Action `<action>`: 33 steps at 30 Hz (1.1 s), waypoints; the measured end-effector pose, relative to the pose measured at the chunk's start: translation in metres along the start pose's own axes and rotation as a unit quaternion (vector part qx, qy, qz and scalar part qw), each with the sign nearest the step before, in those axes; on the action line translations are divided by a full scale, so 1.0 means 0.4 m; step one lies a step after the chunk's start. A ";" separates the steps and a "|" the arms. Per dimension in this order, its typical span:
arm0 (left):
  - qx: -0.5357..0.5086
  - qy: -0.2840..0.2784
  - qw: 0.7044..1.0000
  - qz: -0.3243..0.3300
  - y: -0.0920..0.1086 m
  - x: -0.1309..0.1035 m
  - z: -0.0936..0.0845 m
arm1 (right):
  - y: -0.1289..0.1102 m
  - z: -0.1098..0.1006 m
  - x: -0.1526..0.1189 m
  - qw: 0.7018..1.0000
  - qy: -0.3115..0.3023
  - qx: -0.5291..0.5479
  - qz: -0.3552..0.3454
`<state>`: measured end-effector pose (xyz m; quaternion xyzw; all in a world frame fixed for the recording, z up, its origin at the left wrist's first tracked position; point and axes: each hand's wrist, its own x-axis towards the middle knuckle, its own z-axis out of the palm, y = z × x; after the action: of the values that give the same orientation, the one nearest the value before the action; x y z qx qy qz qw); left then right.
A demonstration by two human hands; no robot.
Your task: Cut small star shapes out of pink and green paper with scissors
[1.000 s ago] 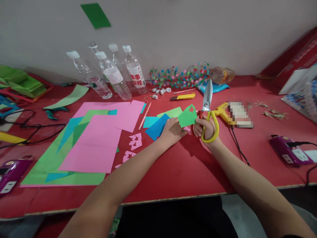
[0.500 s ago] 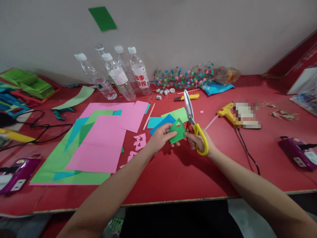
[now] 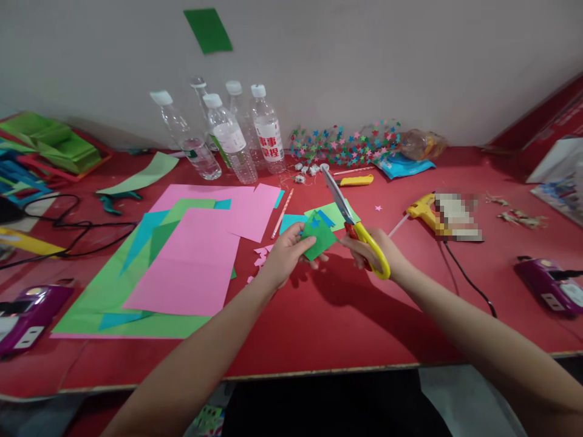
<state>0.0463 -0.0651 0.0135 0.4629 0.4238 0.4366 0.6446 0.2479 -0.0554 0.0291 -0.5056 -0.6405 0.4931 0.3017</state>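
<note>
My left hand [image 3: 288, 255] pinches a small piece of green paper [image 3: 319, 238] by its left side, thumb on top. Its upper edge has been cut into, and blue paper shows past the cut. My right hand [image 3: 371, 247] is closed around the yellow and red scissors [image 3: 374, 247], whose blades point up and away to the left, just right of the green paper and apart from it. Light green paper [image 3: 350, 210] lies on the table behind them. Pink paper scraps [image 3: 261, 256] are beside my left wrist.
Large coloured sheets [image 3: 186, 261] are stacked at left. Clear plastic bottles [image 3: 234, 136] stand at the back, beside a star-covered bottle [image 3: 346, 144] lying down. A yellow glue gun [image 3: 423, 209] with its cord is to the right. A yellow cutter [image 3: 357, 181] and a striped straw [image 3: 283, 212] lie behind my hands.
The scissors have tilted further left and shifted right, away from the green paper. My left hand has moved slightly left and turned the paper. The whole view has shifted a little.
</note>
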 end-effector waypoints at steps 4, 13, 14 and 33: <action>0.009 -0.040 0.999 -0.007 0.002 -0.016 0.010 | 0.008 0.024 0.002 1.000 -0.002 0.013 -0.005; -0.107 -0.121 0.975 -0.153 -0.032 -0.026 0.010 | 0.002 0.058 -0.017 0.998 0.040 0.034 -0.023; -0.097 -0.113 0.977 -0.151 -0.039 -0.025 0.011 | 0.007 0.061 -0.018 0.998 0.039 0.035 -0.024; -0.012 0.096 0.995 0.016 -0.032 -0.007 -0.031 | 0.027 0.024 -0.012 0.998 0.034 -0.044 -0.015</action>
<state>0.0361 -0.0676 -0.0010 0.4181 0.4709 0.4943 0.5992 0.2446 -0.0631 0.0164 -0.5253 -0.6585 0.4425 0.3077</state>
